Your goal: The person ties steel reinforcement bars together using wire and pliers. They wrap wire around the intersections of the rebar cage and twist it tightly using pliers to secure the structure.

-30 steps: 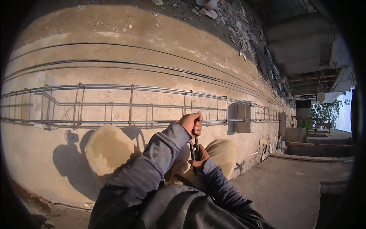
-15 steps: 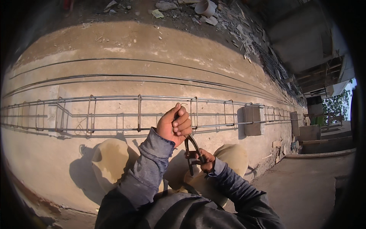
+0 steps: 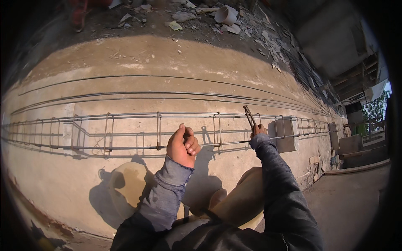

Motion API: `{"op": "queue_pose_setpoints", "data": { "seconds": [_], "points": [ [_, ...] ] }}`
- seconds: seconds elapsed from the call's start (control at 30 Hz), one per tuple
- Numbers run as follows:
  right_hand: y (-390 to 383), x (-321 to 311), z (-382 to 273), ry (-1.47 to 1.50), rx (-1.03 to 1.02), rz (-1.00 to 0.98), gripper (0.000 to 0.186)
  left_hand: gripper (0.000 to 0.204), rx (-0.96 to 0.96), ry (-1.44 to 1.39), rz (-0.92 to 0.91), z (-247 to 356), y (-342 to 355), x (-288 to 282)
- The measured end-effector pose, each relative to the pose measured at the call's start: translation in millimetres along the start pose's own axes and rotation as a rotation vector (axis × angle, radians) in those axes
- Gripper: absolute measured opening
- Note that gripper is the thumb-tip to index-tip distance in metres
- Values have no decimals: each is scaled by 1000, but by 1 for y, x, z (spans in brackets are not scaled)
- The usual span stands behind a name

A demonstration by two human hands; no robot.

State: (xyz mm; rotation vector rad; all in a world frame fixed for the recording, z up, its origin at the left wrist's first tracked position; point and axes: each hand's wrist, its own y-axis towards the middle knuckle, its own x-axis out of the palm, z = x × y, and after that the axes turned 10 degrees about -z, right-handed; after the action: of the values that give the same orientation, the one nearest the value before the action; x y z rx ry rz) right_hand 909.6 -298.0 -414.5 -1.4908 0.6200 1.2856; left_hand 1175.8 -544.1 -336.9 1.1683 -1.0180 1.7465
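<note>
**Steel cage on blocks, pincers raised in the right hand**

My right hand (image 3: 258,130) is wrapped around the handles of a pair of pincers (image 3: 249,116), head pointing up and away from me. I judge the grip sits low on the handles to leave the working end free. In view, the tool overlaps the far bars of the steel cage (image 3: 158,129); whether it touches them I cannot tell.

My left hand (image 3: 182,148) is apart from the tool, in front of the cage's near lower bar. Fingers are curled in, thumb drawn up against the forefinger. If anything thin is pinched there, I cannot see it.

The cage runs crosswise ahead of my knees (image 3: 132,196), which stand apart, probably to keep both arms free between them. Along its length are a grey concrete block (image 3: 286,136) to my right and a pale block (image 3: 82,141) to my left. They likely prop the cage off the ground (image 3: 238,161), which would leave room for fingers around the lower bars.

Loose rods (image 3: 167,93) lie beyond, roughly parallel to the cage, perhaps laid so to stay within reach. Farther off, a pale bucket (image 3: 226,15) lies tipped among rubble (image 3: 183,17).
</note>
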Motion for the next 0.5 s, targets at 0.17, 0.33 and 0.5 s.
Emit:
{"op": "queue_pose_setpoints", "data": {
  "seconds": [0.17,0.33,0.5],
  "points": [
    [-24,7,-65,196,-332,520,33,28,-57,60,29,-12,3,-3],
    [-21,41,-136,1102,-288,-225,38,27,-85,87,55,-27,11,-11],
    [-6,77,-139,987,-349,29,35,29,-144,293,68,-32,11,-14]
  ]
}}
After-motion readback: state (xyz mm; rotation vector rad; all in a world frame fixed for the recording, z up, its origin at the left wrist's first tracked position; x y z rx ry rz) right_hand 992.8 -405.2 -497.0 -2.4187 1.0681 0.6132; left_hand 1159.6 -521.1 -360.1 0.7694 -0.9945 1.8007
